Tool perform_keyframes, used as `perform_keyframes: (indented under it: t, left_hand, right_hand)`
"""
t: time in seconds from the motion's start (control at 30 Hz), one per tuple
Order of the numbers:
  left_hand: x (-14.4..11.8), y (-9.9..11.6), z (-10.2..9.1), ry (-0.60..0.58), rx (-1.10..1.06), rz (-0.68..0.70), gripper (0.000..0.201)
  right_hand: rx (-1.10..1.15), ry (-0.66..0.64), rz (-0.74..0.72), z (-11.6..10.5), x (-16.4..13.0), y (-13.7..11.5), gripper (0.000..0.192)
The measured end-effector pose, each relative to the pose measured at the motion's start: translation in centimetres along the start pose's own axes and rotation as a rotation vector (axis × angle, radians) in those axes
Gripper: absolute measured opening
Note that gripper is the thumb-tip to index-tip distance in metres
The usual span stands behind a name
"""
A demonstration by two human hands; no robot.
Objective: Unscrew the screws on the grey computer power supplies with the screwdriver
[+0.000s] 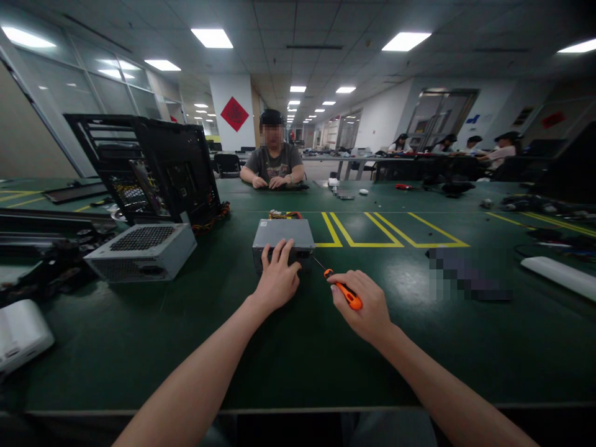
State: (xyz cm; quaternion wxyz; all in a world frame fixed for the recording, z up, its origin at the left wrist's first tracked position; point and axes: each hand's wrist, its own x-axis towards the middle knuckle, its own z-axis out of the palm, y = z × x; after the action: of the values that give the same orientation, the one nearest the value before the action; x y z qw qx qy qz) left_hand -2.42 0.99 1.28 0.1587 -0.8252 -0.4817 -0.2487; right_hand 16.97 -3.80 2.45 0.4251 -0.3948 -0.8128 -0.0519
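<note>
A grey metal computer power supply (284,231) lies on the green table in front of me, with coloured wires coming out behind it. My left hand (278,273) grips its near side, fingers bent over the top edge and thumb low on the front face. In my right hand (365,301) is a screwdriver (344,290) with an orange and black handle, the fingers closed around it. Its thin shaft points up and left to the power supply's near right corner. Whether the tip touches a screw there is too small to tell.
Left of me sit a second power supply (139,248), an open black computer case (172,167) and a white device (23,332). A white bar-shaped object (561,277) lies at the right, near dark cables (540,203). Across the table sits another person (274,161).
</note>
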Motion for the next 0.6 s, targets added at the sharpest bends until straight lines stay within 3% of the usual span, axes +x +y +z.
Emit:
perform_keyframes:
  t: [0.3, 0.43, 0.6]
  left_hand:
    - [0.0, 0.0, 0.3, 0.016, -0.009, 0.011, 0.018]
    - [0.0, 0.1, 0.5, 0.028, -0.018, 0.007, 0.018]
    - [0.1, 0.1, 0.7, 0.035, -0.01, 0.005, 0.024]
  right_hand:
    - [-0.106, 0.05, 0.006, 0.4, -0.4, -0.2, 0.015]
    - [-0.162, -0.012, -0.087, 0.3, -0.3, -0.8, 0.008]
    - [-0.144, -0.066, -0.086, 0.2, -0.2, -1.3, 0.012]
